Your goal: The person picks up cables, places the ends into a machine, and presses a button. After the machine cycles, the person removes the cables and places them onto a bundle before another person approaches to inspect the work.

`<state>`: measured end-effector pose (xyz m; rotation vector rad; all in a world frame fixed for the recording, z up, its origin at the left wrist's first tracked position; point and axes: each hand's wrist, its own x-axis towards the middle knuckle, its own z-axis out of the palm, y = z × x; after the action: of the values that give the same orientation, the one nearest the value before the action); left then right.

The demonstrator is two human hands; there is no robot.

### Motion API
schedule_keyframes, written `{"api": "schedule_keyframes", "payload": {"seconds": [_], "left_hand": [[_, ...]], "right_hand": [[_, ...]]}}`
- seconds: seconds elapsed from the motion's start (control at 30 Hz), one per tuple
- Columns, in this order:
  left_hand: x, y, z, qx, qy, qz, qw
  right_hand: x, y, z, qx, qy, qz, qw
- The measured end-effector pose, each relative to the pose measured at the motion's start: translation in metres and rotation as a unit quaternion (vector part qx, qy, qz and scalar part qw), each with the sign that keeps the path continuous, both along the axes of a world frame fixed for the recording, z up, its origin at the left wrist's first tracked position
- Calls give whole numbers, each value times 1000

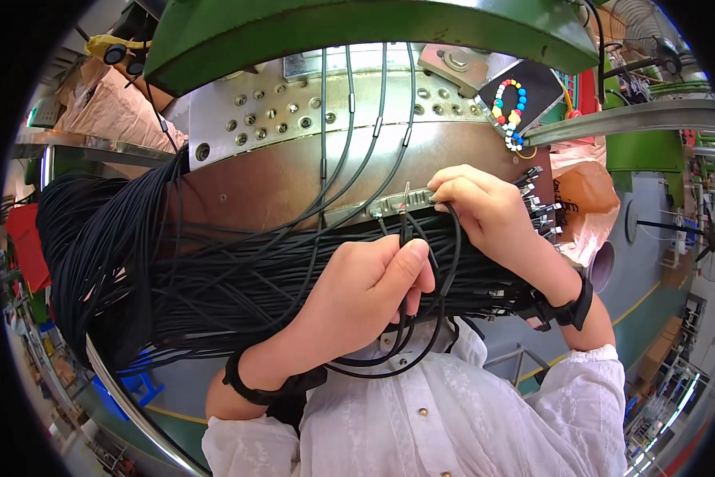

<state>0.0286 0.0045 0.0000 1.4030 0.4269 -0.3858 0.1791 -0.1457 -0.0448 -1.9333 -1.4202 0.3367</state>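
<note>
My left hand (365,294) pinches a black cable (404,238) (looped below); my right hand (481,203) grips the metal fixture (389,207).

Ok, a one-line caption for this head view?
Left hand pinches a black cable at a metal fixture; right hand steadies it.

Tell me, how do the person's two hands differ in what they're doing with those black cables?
The left hand is curled in a fist, pinching thin black cables that loop below it. The right hand sits higher, fingertips pressed at the small metal fixture on the plate. Both wear dark wristbands.
</note>
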Motion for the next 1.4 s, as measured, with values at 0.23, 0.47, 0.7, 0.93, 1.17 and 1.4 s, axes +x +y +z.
{"api": "schedule_keyframes", "payload": {"seconds": [0.23, 0.47, 0.7, 0.93, 1.17, 1.4], "left_hand": [[27, 7, 2, -76, 73, -26, 994], [11, -4, 27, 464, -188, -183, 846], [-3, -16, 4, 538, -245, -106, 800], [2, 34, 3, 448, -319, -127, 825], [125, 83, -56, -208, -90, 211, 951], [124, 57, -33, -334, -98, 180, 920]], "right_hand": [[0, 2, 22, 13, -130, 31, 991], [10, -16, 8, 68, -153, -3, 986], [10, -18, -11, 35, 46, -43, 997], [37, -12, 5, -102, 81, 52, 990], [147, 100, -4, 77, -5, -147, 986], [224, 105, -68, -45, -175, -294, 938]]}}
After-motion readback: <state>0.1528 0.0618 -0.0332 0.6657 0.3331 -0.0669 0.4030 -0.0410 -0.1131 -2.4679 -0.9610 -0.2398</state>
